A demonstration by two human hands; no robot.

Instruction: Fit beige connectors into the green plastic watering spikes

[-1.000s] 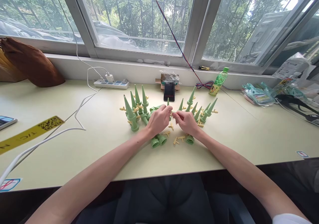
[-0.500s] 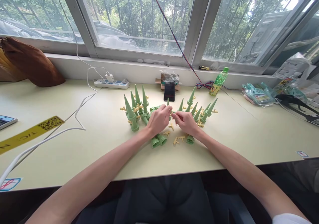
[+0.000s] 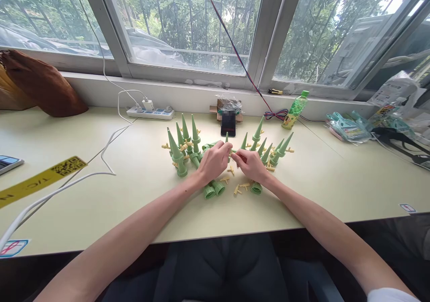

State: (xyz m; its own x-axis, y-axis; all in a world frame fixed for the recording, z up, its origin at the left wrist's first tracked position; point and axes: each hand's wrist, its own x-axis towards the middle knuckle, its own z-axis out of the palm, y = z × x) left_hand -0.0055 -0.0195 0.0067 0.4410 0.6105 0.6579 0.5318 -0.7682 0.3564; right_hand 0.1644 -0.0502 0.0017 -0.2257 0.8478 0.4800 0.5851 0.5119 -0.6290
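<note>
My left hand is closed around a green plant watering spike, whose pointed tip sticks up above the fingers. Pinched at its side, the fingers of my right hand hold a small yellow valve, mostly covered by the fingertips. Both hands almost touch. Several finished-looking spikes with yellow valves stand to the left, one of them a tall green spike. More green cones are grouped to the right. Loose yellow valves and green threaded sockets lie on the table in front of my hands.
A phone leans on a small box behind the hands. A green bottle stands at the back right, near bagged items. A power strip lies at the back left, its white cable crossing the table.
Almost nothing differs. Both hands stay in place at the spike, with only a very slight shift at the fingers.
</note>
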